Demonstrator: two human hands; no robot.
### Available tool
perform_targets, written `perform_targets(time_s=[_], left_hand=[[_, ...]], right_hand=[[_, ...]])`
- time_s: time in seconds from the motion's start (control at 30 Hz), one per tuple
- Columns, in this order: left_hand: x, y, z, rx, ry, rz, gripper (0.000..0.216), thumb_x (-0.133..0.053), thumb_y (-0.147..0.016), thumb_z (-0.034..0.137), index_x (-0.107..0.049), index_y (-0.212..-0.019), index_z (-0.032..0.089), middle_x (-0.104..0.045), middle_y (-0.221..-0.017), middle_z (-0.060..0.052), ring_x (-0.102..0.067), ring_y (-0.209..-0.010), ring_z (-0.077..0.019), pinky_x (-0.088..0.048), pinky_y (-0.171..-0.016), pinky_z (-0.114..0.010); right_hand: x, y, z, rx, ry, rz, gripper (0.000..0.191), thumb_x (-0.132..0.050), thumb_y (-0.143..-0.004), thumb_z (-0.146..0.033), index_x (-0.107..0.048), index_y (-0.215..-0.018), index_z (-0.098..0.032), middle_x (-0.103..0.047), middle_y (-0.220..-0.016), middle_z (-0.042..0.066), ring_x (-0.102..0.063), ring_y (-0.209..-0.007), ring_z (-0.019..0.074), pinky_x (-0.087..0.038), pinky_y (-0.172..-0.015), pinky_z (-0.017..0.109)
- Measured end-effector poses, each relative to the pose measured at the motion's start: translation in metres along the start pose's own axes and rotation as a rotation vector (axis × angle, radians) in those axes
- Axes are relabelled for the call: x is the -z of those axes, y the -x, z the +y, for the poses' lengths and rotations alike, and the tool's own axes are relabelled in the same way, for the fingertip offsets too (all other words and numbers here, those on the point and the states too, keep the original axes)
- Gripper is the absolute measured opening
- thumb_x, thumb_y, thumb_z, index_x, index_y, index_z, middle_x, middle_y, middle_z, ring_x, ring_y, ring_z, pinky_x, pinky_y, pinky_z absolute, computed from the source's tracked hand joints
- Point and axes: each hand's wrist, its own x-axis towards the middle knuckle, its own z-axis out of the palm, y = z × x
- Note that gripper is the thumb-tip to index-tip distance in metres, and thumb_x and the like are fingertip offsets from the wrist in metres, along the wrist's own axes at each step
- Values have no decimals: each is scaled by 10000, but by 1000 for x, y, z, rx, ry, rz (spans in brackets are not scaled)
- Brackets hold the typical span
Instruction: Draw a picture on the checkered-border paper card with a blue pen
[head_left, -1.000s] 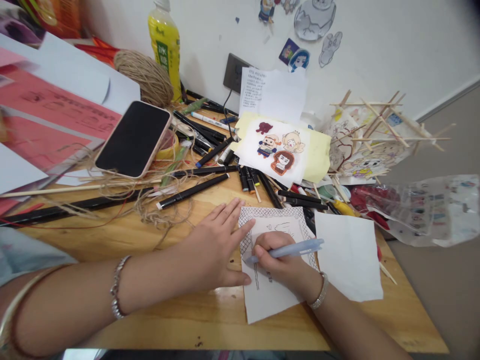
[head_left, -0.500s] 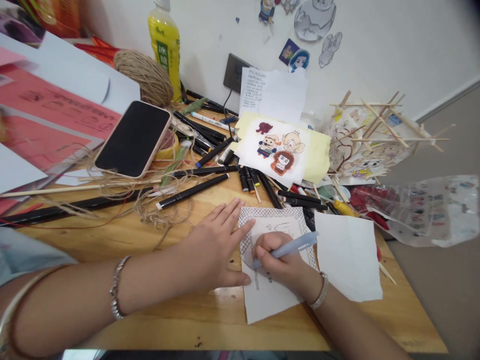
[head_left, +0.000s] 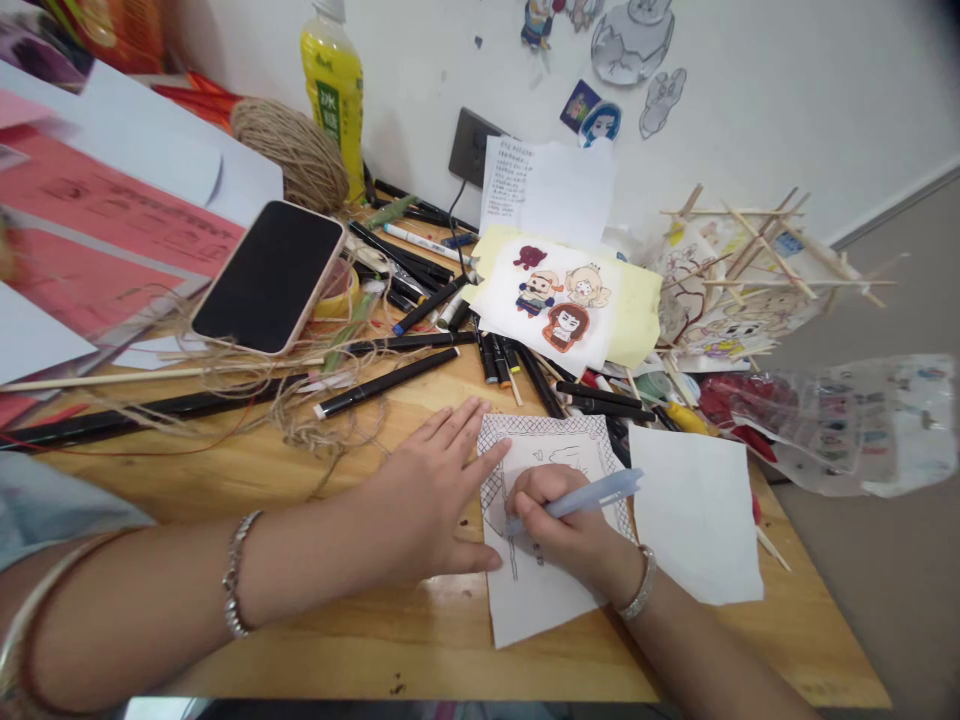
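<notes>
Gripping a pen (head_left: 596, 490) w/ curled fingers, the R hand (head_left: 559, 515) is working low over the paper (head_left: 536, 610) in the head view. The pen is slanting, its top end pointing R, its tip pointing at the L part of the paper; can't tell if the tip is touching. The paper is lying on the table (head_left: 360, 640) nr the front edge, showing a crosshatched border along the top & partway down both sides, plus some line drawing that the R hand is partly hiding.

The L hand (head_left: 431, 490) is lying open & palm down, fingers spreading, gripping nothing; its thumb & index tips are overlapping the paper's L edge.

Just R of the paper, a blank sheet (head_left: 697, 520) is lying. Beyond the hands, lots of markers (head_left: 386, 383) are lying in a jumble, w/ a sheet of cartoon figs (head_left: 517, 320) covering some. Farther L, a phone (head_left: 270, 277) is lying screen up; behind it a twine ball (head_left: 289, 150) is sitting by an upright bottle (head_left: 334, 100). Far R, a stick frame (head_left: 772, 250) is standing nr a plastic bag (head_left: 892, 420).
</notes>
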Motion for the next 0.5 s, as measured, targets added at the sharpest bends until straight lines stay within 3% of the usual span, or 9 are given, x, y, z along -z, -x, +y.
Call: perform_targets(time_s=[0.2, 0.5], left_hand=[[-1, 0, 0, 17, -17, -18, 993, -555, -744, 758, -357, -1482, 125, -195, -1561, -258, -88, -1460, -407, -172, -1151, -555], [2, -1, 2, 19, -12, -41, 998, -575, -745, 739, -352, -1482, 104, -187, -1557, -268, -77, -1455, -421, -180, -1148, -570]], right_hand=[[0, 0, -1, -3, 49, 48, 324, -474, -875, -269, -420, -560, -219, -454, -504, -24, -435, -504, 131, -353, -504, 264], [0, -2, -2, -7, 99, 14, 311, -466, -862, -254, -384, -564, -214, -466, -510, -30, -436, -506, 123, -311, -519, 268]])
